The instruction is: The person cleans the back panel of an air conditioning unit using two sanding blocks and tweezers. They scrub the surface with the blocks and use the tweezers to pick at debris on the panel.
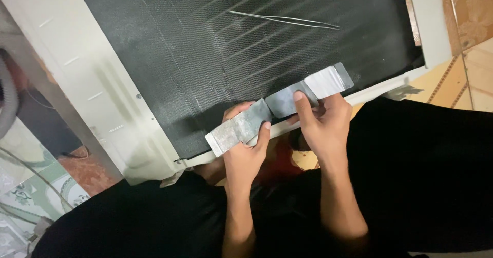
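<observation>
While you hold the long, creased strip of dull grey metal foil (280, 105) across your lap, just above the near white edge of the dark finned coil panel (215, 47), keep both grips firm and low so it does not buckle further. Your left hand (246, 147) has its fingers (264, 132) clamped on the left end of the strip, thumb on top and the rest curled beneath; your right hand (321, 122) is pinched on the middle, with the forefinger pressed flat along the top face. In my judgement the strip will flatten best if you press out one fold at a time, moving your hands outward and keeping the free right end supported, since thin foil like this looks likely to tear or crease again under a sharp pull. Watch the fine black fins beside your knuckles; they seem easily bent, and some already look flattened in patches. A thin pair of metal tweezers (285, 20) lies on the panel well apart from your hands. The white plastic casing (97, 99) frames the panel at left, and patterned floor tiles (475, 58) show at right. Your dark-clothed legs (426, 176) crowd the space below.
</observation>
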